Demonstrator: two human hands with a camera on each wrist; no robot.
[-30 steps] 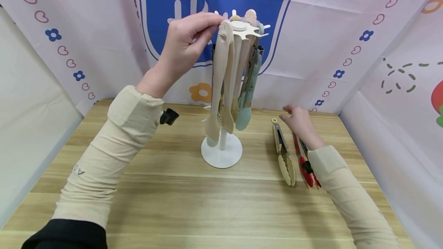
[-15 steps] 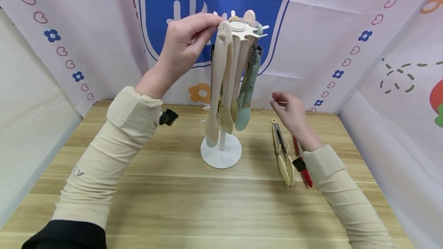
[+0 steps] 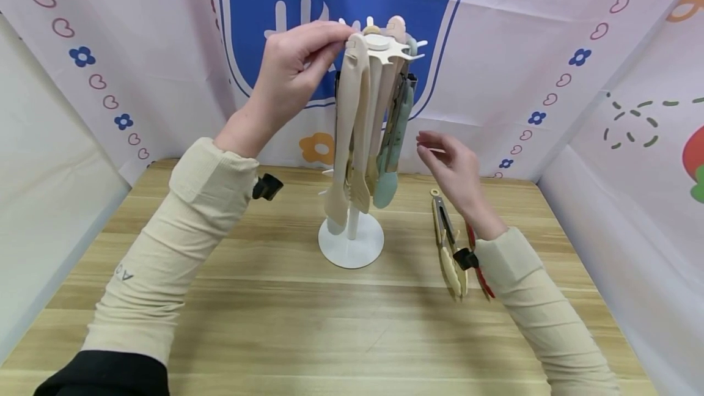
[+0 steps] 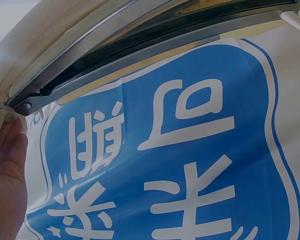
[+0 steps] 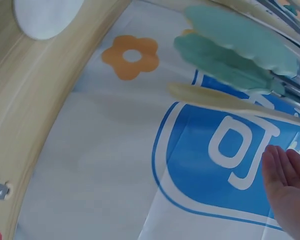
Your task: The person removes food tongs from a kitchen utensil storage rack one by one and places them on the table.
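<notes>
Tongs and other utensils hang from a white rotating rack point(image 3: 385, 49) with a round base point(image 3: 352, 253). My left hand point(image 3: 299, 66) pinches the end of metal-armed tongs point(image 4: 65, 82) at the rack's top; in the left wrist view the fingers meet a pale loop point(image 4: 5, 111) beside the pivot. Cream utensils point(image 3: 345, 115) hang just in front. My right hand point(image 3: 453, 167) is in the air right of the rack, fingers loosely bent, holding nothing. Nearest to it are mint-green tongs point(image 3: 387, 188), whose scalloped tips point(image 5: 225, 62) show in the right wrist view.
Cream-tipped tongs point(image 3: 450, 255) lie on the wooden table point(image 3: 308, 335) at the right. Red tongs point(image 3: 485, 283) lie beside them, partly behind the right wrist. A printed cloth point(image 3: 478, 90) stands behind the table, and pale side walls point(image 3: 49, 157) close it in.
My right hand has risen from over the red tongs and moved left toward the rack. The left hand has stayed in place at the rack's top.
</notes>
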